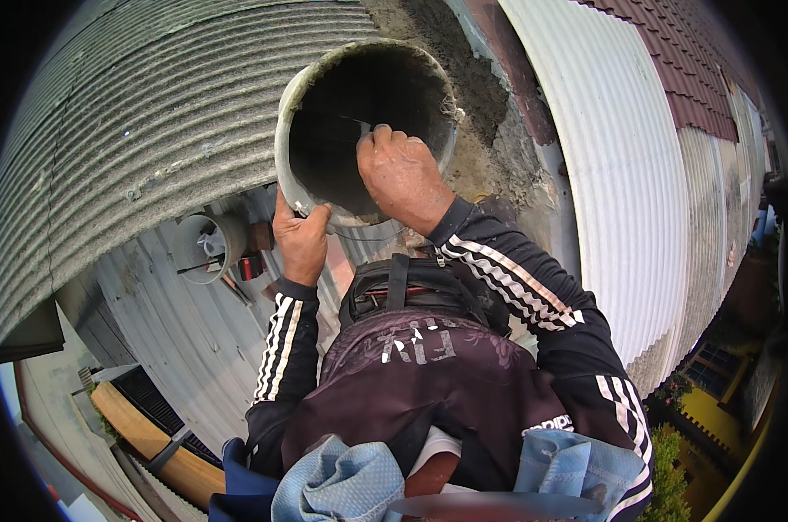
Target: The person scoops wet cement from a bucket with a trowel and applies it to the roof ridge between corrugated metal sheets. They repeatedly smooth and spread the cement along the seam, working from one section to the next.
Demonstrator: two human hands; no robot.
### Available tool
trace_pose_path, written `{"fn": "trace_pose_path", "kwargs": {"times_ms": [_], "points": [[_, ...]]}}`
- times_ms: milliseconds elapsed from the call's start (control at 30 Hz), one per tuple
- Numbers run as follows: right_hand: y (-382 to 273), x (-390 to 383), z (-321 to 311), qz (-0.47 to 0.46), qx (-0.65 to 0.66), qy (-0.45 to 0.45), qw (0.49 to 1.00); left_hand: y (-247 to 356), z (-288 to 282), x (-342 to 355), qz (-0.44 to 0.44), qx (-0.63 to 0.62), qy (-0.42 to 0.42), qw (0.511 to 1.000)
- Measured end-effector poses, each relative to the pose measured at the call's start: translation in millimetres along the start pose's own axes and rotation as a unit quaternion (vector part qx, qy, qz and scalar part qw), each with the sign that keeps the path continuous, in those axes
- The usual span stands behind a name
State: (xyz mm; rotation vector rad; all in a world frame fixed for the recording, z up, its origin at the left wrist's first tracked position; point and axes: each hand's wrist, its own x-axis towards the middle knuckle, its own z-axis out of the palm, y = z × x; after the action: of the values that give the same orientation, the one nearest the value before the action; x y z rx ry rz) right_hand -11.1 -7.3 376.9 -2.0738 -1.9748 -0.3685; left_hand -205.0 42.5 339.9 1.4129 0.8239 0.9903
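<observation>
A large bucket (285, 143) with a pale, crusted rim and a dark inside is tilted so that its mouth faces me. My left hand (302, 239) grips the near left part of the rim, thumb and fingers on the edge. Over the mouth, my right hand (402, 174) is closed, its knuckles upward. A small pale bit and a thin line show just past its fingertips; what it holds is mostly hidden by the hand. The bottom of the bucket is too dark to make out.
Grey corrugated roofing (176, 113) spreads at the left, and white corrugated sheeting (620, 157) at the right. Wet-looking mortar (476, 83) lies along the ledge behind the bucket. A smaller bucket (209, 248) with items inside stands lower left. A black bag (411, 287) is against my front.
</observation>
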Motion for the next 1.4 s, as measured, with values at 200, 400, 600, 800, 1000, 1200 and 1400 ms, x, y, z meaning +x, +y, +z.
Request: {"fn": "trace_pose_path", "kwargs": {"times_ms": [200, 400, 600, 800, 1000, 1200, 1400], "points": [[-7.0, -0.7, 5.9, -0.063, -0.024, -0.102, 0.992, 10.2, 3.3, -6.7, 0.065, -0.017, 0.030, 0.997], [-11.4, 5.9, 4.6, 0.079, 0.075, -0.094, 0.990, 15.0, -5.5, -13.9, 0.099, 0.005, 0.034, 0.994], [-8.5, 19.0, 19.7, -0.058, 0.307, -0.248, 0.917, -0.4, -8.6, -20.6, 0.055, 0.002, 0.041, 0.998], [36.4, -39.6, 40.5, 0.141, 0.791, -0.298, 0.516, -45.0, -27.1, -36.4, -0.121, -0.197, 0.146, 0.962], [154.4, -119.7, 115.2, 0.143, 0.884, -0.337, 0.290, -133.3, -105.0, -80.4, -0.349, -0.187, 0.317, 0.862], [246.7, -202.7, 185.3, 0.427, 0.886, 0.056, 0.171, -189.3, -175.1, -135.4, -0.457, -0.148, 0.384, 0.789], [215.0, -267.5, 114.4, 0.466, 0.783, 0.060, 0.408, -184.3, -161.1, -114.8, -0.456, -0.172, 0.334, 0.807]]}}
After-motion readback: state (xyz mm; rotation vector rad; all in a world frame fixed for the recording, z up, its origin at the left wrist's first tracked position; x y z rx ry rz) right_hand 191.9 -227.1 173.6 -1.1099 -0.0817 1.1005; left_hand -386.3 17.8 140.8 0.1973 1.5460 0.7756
